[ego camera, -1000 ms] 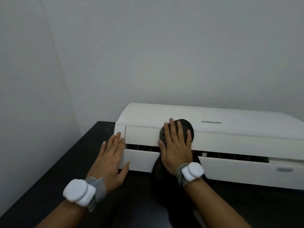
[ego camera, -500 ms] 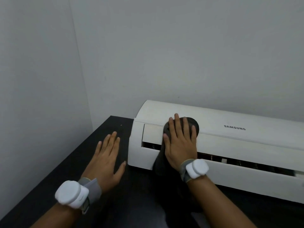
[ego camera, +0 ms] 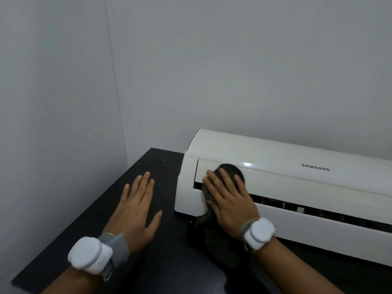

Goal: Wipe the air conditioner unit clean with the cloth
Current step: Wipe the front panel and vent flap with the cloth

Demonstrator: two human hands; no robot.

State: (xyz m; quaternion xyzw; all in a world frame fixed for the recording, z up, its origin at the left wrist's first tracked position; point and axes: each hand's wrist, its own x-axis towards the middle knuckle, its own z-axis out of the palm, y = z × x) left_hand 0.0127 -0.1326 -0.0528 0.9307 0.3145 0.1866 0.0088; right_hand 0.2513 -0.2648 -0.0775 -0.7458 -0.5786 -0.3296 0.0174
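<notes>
The cloth (ego camera: 230, 167) has slid toward the 9 o'clock end of the unit (ego camera: 297, 187), and its tail hangs to the counter (ego camera: 152, 164). The right hand (ego camera: 230, 200) presses it with flat fingers, grip wide. The left hand (ego camera: 135, 211), grip wide too, has left the unit and is now at its 9 o'clock, apart.

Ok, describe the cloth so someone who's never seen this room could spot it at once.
A long white air conditioner lies on a black table. Near its left end, the right hand presses a dark grey cloth against the front. It is the only dark, soft thing on the white casing.
</notes>
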